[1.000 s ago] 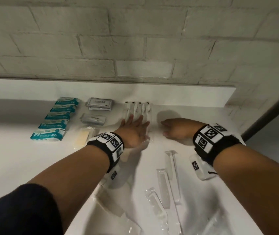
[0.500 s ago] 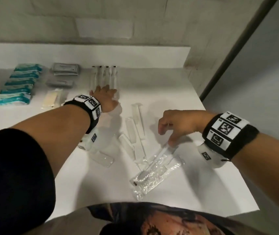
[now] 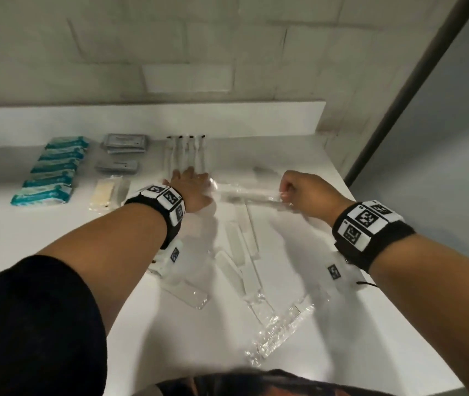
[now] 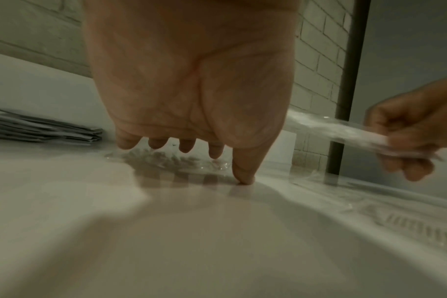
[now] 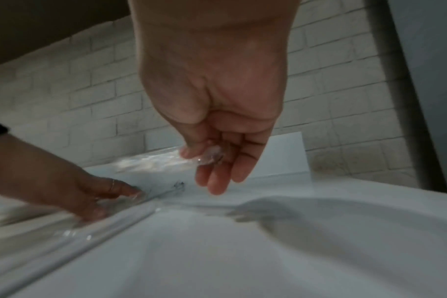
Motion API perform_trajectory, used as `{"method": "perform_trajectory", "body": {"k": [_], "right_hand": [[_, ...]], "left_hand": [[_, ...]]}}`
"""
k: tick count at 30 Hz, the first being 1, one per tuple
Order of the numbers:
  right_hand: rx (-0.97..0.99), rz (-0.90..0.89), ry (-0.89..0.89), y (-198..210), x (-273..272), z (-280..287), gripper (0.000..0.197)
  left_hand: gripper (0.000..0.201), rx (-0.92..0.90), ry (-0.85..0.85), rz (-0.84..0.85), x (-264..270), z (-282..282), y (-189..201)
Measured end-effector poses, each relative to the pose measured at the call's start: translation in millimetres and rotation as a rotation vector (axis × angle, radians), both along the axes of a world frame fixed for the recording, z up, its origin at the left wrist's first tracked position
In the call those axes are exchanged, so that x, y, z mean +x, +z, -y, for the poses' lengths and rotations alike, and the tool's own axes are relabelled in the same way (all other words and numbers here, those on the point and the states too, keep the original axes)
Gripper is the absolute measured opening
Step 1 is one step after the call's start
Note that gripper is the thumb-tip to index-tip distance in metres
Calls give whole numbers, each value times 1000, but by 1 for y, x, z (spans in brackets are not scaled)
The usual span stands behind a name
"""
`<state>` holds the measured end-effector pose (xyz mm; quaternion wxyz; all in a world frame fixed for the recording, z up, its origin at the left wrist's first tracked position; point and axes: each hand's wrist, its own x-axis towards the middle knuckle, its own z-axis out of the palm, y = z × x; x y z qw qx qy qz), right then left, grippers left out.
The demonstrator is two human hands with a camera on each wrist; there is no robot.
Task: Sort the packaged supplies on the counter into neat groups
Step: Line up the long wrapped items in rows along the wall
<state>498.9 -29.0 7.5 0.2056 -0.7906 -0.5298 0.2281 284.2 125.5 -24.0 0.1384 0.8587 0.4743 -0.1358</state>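
Right hand carried a clear packet toward the back edge of the counter.

Right hand (image 3: 303,192) pinched the packet (image 3: 244,192) by one end, above the counter (image 3: 299,155); left hand (image 3: 191,187) lay flat, fingers straight, on the row of packets (image 3: 186,150). Judged light, floppy, slippery: hold at the sealed end.

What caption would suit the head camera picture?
Left hand rests on wrapped toothbrushes; right hand carries a clear packet over.

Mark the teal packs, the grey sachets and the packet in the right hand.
teal packs (image 3: 52,170): head view, middle pack of the row.
grey sachets (image 3: 124,142): head view, top of far stack.
clear packet (image 3: 244,192): head view, mid-length.
right hand (image 3: 307,192): head view, knuckles.
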Motion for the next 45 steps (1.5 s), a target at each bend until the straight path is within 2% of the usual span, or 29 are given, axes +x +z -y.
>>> {"method": "perform_trajectory", "body": {"k": [2,3,4,8,11,15,21,26,33,36,39,45], "right_hand": [[9,-206,-166,1,-1,-25,13],[-19,-221,-186,2,-5,-38,13],[-52,-179,-168,2,-10,-49,11],[-140,161,-46,-8,-24,-83,37],[-173,214,12,-20,-22,-99,49],[-310,265,220,-23,-17,-115,68],[-400,348,356,-17,-41,-131,60],[-450,308,300,-22,-66,-156,61],[-484,338,334,-25,-67,-171,67],[-479,301,314,-31,-62,-173,60],[-466,279,303,-34,-57,-175,63],[-346,42,168,-17,-29,-157,61]], "left_hand": [[76,-5,-27,-3,0,-2,0],[77,-6,-35,-1,-1,-4,0],[78,-10,-46,0,0,-4,0],[76,4,-118,-9,5,-7,-1],[79,15,-155,-14,9,-12,-2],[77,-12,-153,16,12,-14,-4],[74,-39,-135,58,11,-15,-2],[82,-45,-90,100,11,-16,-4],[91,-59,-87,90,11,-23,-5],[89,-61,-86,70,12,-22,-2],[87,-67,-74,52,14,-22,-1],[86,11,-116,101,8,-19,-2]]}}
